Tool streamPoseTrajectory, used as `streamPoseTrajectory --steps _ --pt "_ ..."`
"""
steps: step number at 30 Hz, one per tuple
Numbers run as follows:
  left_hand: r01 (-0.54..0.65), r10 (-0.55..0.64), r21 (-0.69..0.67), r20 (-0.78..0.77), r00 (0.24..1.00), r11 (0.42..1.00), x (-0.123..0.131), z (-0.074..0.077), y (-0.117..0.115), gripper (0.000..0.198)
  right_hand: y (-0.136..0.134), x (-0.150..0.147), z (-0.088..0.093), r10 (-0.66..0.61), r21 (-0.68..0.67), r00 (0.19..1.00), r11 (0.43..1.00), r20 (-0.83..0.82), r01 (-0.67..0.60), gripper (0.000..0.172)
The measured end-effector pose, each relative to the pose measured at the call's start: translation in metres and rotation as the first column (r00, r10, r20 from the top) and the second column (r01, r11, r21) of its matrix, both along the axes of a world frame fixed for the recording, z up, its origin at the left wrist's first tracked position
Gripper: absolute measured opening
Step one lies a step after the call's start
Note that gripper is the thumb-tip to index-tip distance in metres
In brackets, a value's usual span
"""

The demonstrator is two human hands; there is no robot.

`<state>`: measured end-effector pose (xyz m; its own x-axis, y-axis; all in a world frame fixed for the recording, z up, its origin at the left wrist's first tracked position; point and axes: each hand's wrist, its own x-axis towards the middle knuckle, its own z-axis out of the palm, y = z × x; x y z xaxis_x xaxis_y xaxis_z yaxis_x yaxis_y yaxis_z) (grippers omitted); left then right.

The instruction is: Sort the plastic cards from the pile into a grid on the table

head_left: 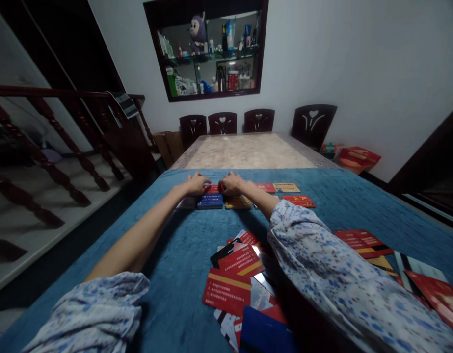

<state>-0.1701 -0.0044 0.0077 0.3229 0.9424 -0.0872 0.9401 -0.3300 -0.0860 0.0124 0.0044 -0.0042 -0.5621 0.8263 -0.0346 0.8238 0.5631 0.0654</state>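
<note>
Far left: a dark wooden railing (45,91), a striped cloth (126,105) draped over its far end. A cardboard box (169,147) stands on the floor beyond, beside the table.

Left sleeve, flowered and pushed up; forearm stretched far across the blue cloth (174,284). Left hand (197,184) at the left end of the red cards (212,189), far row; fingers bent, tips touching. Cannot tell if they grip. Just near of it, a pale card stack (187,202), then a blue card stack (210,201).

Far wall: a recessed cabinet (262,49) with a plush toy (199,33) on its upper shelf. Dark chairs (231,117) line the far side.

Right hand (231,184) at the right end of the same red cards, fingers curled down; grip hidden by the hand. A gold card stack (238,202) lies just near of it. Near centre: a loose, overlapping heap of cards (228,291), mostly red, with a blue card (265,333) nearest.

Right of the right hand, far row: a red-and-white card (266,188), then a yellow card (286,188); another red card (299,201) sits nearer. Right sleeve crosses near right. Beyond it, scattered cards (362,240). Far right, a red bag (359,156) beside the table.
</note>
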Motion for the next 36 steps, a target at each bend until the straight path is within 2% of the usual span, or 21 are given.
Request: streamPoseTrajectory --steps 10,14,18,25,31,36 --pt "0.081 -0.104 0.201 0.107 0.989 0.976 0.009 0.004 -0.026 0.042 -0.023 0.021 0.013 0.064 0.077 0.997 0.995 -0.051 -0.06 0.042" --pt "0.137 -0.183 0.254 0.167 0.969 0.957 0.022 0.005 -0.045 0.042 -0.042 0.037 0.018 0.084 0.11 0.995 0.991 -0.054 -0.078 0.034" --pt "0.186 -0.255 0.295 0.218 0.942 0.937 0.04 0.004 -0.065 0.036 -0.065 0.055 0.022 0.085 0.16 0.994 0.984 -0.075 -0.073 0.024" --pt "0.264 -0.362 0.337 0.271 0.892 0.904 0.08 -0.003 -0.099 0.036 -0.107 0.093 0.022 0.062 0.209 0.993 0.977 -0.102 -0.04 0.024" --pt "0.379 -0.484 0.348 0.297 0.823 0.857 0.116 -0.011 -0.122 0.034 -0.135 0.13 0.012 0.035 0.227 0.991 0.974 -0.127 -0.006 0.023" --pt "0.451 -0.541 0.333 0.266 0.798 0.828 0.142 -0.013 -0.135 0.034 -0.158 0.158 0.003 0.029 0.245 0.99 0.969 -0.137 0.005 0.021"
